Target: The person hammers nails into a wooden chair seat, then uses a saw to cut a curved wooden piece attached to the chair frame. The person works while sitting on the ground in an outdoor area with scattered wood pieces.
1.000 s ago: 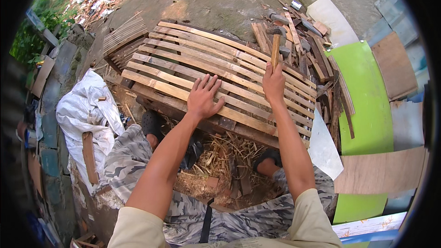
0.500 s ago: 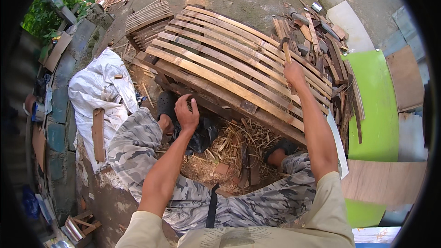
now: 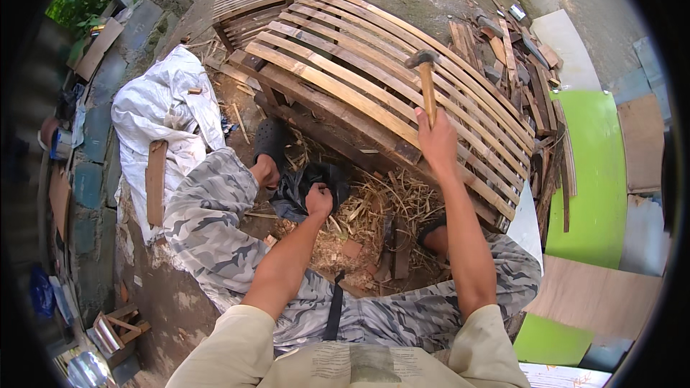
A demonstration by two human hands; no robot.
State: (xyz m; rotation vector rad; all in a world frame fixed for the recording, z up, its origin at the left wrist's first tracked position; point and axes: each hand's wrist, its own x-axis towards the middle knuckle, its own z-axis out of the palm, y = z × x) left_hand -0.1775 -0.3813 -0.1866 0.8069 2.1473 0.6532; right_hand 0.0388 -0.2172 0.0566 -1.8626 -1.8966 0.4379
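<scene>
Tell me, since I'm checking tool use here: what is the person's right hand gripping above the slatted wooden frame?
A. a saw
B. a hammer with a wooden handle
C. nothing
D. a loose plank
B: the right hand is closed round the wooden handle of a hammer, whose metal head points up over the slatted wooden frame.

One hammer [image 3: 424, 79], two slatted panels [image 3: 374, 93]
</scene>
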